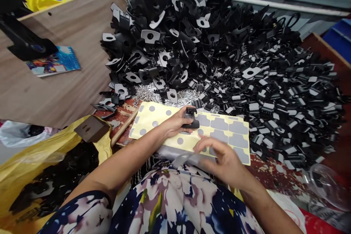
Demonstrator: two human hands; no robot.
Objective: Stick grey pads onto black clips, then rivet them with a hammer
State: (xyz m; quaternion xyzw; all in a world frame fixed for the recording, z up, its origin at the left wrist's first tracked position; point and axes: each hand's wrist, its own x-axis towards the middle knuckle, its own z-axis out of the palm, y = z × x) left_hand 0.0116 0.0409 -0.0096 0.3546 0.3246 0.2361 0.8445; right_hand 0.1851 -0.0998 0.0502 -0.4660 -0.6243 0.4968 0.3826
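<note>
With our left hand (175, 122) we grasp a black clip (193, 120) over the sticker sheet (149, 119), near the table's (267, 170) front edge. Our right hand (225, 159) is blurred at the sheet's near edge, fingers bent; we cannot tell whether it grips anything. Black parts (181, 40) heap beyond.

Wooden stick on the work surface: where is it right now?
In the head view, left of centre, the wooden stick slants between the yellow bag of black parts and the left end of the yellow sticker sheet.
</note>
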